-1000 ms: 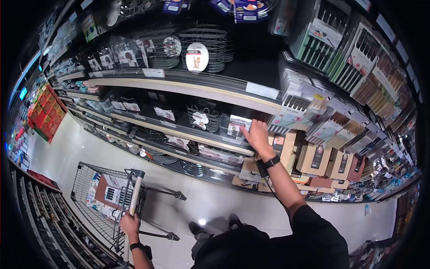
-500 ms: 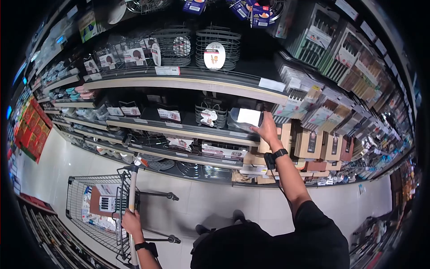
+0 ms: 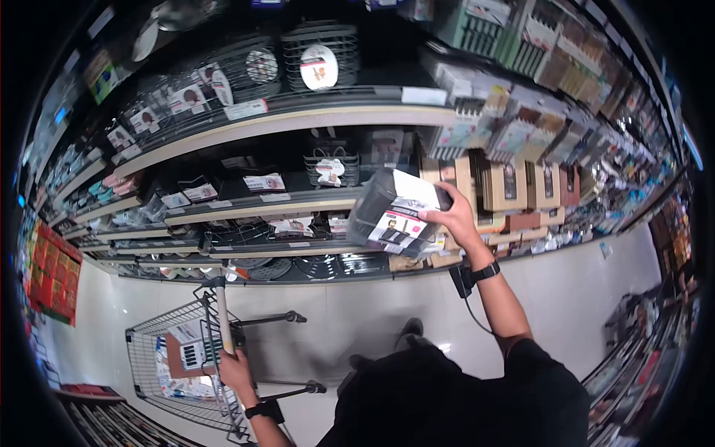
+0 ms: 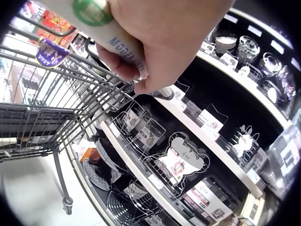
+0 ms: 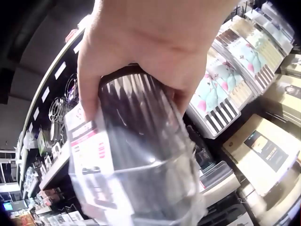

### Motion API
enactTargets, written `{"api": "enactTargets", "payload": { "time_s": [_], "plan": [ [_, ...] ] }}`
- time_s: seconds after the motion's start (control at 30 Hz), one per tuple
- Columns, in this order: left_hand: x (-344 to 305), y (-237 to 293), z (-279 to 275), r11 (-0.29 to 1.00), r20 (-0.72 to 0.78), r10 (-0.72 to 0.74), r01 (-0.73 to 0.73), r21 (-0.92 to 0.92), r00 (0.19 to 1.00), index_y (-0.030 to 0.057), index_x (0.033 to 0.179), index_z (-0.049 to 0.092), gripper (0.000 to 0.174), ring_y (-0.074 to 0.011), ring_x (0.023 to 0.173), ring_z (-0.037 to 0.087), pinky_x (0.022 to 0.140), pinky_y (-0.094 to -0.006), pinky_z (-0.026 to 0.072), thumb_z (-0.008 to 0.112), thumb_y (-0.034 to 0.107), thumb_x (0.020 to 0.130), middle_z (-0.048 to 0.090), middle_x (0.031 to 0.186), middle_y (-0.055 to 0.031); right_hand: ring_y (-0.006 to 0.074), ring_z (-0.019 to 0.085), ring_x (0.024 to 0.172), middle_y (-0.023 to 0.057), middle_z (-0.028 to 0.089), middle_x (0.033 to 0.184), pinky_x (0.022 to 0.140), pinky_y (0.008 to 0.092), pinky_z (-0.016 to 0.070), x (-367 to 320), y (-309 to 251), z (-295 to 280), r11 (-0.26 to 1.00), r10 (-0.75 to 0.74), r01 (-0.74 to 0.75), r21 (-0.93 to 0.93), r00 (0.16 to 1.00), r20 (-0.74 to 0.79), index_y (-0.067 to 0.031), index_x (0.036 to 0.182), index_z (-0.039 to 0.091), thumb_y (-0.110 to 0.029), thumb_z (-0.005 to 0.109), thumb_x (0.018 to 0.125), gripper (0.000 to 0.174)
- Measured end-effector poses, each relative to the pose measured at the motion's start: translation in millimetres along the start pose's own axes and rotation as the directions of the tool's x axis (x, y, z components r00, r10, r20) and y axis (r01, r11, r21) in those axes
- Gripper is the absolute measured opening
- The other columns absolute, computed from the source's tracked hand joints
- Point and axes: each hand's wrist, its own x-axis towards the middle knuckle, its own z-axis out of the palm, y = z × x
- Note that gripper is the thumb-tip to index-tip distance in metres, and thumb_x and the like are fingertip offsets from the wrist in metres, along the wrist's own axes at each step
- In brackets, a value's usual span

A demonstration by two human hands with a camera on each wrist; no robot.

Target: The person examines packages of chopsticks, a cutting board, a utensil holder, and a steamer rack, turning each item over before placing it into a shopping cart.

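Plastic-wrapped pack (image 3: 395,216) gripped by right hand (image 3: 453,212); left hand (image 3: 237,370) clasps cart handle (image 3: 222,316), lettering (image 4: 123,48) perhaps "MODEL", wrist-view only.

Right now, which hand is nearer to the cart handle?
Left. The left hand grips the cart handle; the right hand holds a wrapped package up by the shelves.

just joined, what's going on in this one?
A person stands in a shop aisle of kitchenware. Their right grip holds a dark, clear-wrapped package with a white label out in front of the wooden-edged shelves. Their left grip holds the white handle of a grey wire shopping cart, which has boxed goods in it.
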Motion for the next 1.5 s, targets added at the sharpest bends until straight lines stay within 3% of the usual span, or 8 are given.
{"api": "enactTargets", "payload": {
  "time_s": [0.27,0.43,0.77,1.03,1.1,1.2,1.3,1.5],
  "plan": [
    [-50.2,47.5,-4.7,0.797,-0.225,0.387,-0.447,-0.406,0.894,-0.0047,0.137,0.040,0.063,-0.0374,0.126,0.048,0.102,-0.0462,0.0389,0.065,0.030,0.091,0.047,0.135,-0.0251,0.0167,0.060,0.099,0.0115,0.067,0.104,0.091,0.0277,0.0436,-25.4,-62.3,30.5,0.973,0.001,-0.085,0.213,0.930,0.367,0.0066,0.110,0.064,-0.029,0.077,0.072,0.054],
    [-86.5,144.9,-84.1,-0.241,0.192,0.606,0.408,-0.881,0.772,-0.0018,0.148,0.029,0.078,-0.0280,0.135,0.041,0.111,-0.0412,0.0320,0.055,0.050,0.096,0.039,0.148,-0.0179,0.0187,0.062,0.095,0.0127,0.069,0.100,0.087,0.0298,0.0465,-32.6,-85.0,70.7,0.997,0.054,-0.074,0.014,0.832,0.552,0.0031,0.104,0.068,-0.044,0.078,0.073,0.058],
    [-101.5,194.8,-124.0,-0.145,0.192,0.412,0.272,-0.951,0.891,-0.0042,0.135,0.045,0.060,-0.0194,0.109,0.057,0.098,-0.0297,0.0406,0.064,0.021,0.084,0.059,0.121,-0.0130,0.0121,0.061,0.095,0.0102,0.069,0.109,0.084,0.0300,0.0471,-22.3,-89.7,79.0,0.780,0.061,-0.478,0.404,0.700,0.711,-0.0020,0.117,0.062,-0.041,0.065,0.090,0.047],
    [-101.8,224.2,-142.8,0.043,-0.049,0.359,-0.069,-0.997,0.932,-0.0062,0.131,0.049,0.061,-0.0182,0.105,0.058,0.096,-0.0292,0.0408,0.070,0.017,0.079,0.062,0.116,-0.0120,0.0176,0.064,0.091,0.0134,0.067,0.101,0.067,0.0278,0.0482,-1.2,-90.7,8.9,0.770,-0.029,-0.318,0.553,0.849,0.528,-0.0004,0.103,0.063,-0.031,0.055,0.094,0.033],
    [-100.2,230.9,-142.7,0.058,-0.038,0.342,-0.061,-0.996,0.939,-0.0060,0.131,0.049,0.061,-0.0182,0.103,0.058,0.096,-0.0295,0.0412,0.071,0.016,0.078,0.062,0.115,-0.0114,0.0177,0.061,0.069,0.0083,0.062,0.083,0.059,0.0262,0.0459,2.2,-82.8,-0.8,0.337,-0.704,-0.410,0.847,0.488,0.516,-0.0041,0.097,0.059,-0.028,0.061,0.089,0.025],
    [-97.6,242.7,-138.3,0.035,-0.043,0.338,-0.058,-0.998,0.940,-0.0058,0.130,0.050,0.060,-0.0181,0.104,0.058,0.096,-0.0298,0.0405,0.069,0.020,0.079,0.062,0.115,-0.0118,0.0189,0.052,0.072,0.0054,0.055,0.083,0.063,0.0310,0.0425,17.3,-71.9,27.3,0.231,-0.972,-0.497,0.837,-0.151,0.178,-0.0063,0.090,0.055,-0.022,0.063,0.084,0.019],
    [-97.5,255.7,-138.8,0.030,-0.047,0.321,-0.060,-0.998,0.946,-0.0059,0.130,0.051,0.060,-0.0184,0.104,0.057,0.097,-0.0299,0.0399,0.067,0.024,0.080,0.061,0.115,-0.0124,0.0196,0.049,0.071,0.0107,0.057,0.086,0.059,0.0293,0.0386,16.4,-66.5,15.6,0.760,-0.547,-0.274,0.590,0.220,0.807,0.0002,0.086,0.055,-0.024,0.073,0.080,0.030],
    [-88.3,268.5,-139.3,0.078,-0.054,0.304,-0.082,-0.994,0.951,-0.0053,0.130,0.049,0.061,-0.0213,0.101,0.060,0.091,-0.0312,0.0448,0.066,0.029,0.082,0.061,0.113,-0.0146,0.0124,0.048,0.079,0.0019,0.050,0.092,0.063,0.0221,0.0387,19.1,-57.9,-15.6,0.567,-0.762,-0.505,0.650,-0.024,0.647,-0.0029,0.094,0.055,0.006,0.059,0.072,0.024]
  ]
}}
